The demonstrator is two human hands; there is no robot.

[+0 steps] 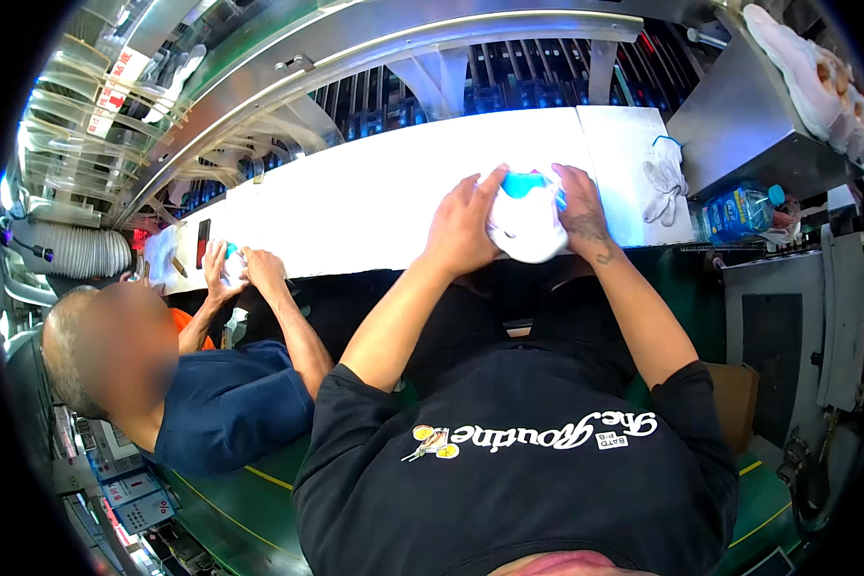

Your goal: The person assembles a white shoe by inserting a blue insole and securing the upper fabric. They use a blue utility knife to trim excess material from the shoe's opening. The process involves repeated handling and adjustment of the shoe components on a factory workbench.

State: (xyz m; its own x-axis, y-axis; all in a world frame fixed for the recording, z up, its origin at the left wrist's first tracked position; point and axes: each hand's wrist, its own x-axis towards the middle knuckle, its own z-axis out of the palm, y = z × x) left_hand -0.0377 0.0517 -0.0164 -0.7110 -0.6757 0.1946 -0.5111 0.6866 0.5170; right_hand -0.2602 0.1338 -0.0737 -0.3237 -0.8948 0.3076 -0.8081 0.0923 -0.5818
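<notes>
Between my two hands I hold a white shoe (530,230), its rounded end toward me and a bright blue patch showing at its far part. My left hand (468,223) is closed on its left side, the fingers reaching toward the far end. On the other side my right hand (582,209) grips it, with part of the fingers hidden behind the shoe. The shoe is over the near edge of a long white work surface (374,197). Glare washes out much of the surface and the shoe's detail.
At left a co-worker (230,403) handles a small white and blue item. White gloves (664,180) and a blue-labelled plastic bottle (739,213) lie right. Pale shoes (806,77) sit on a metal box (739,120). A metal rail (374,60) and rollers run behind.
</notes>
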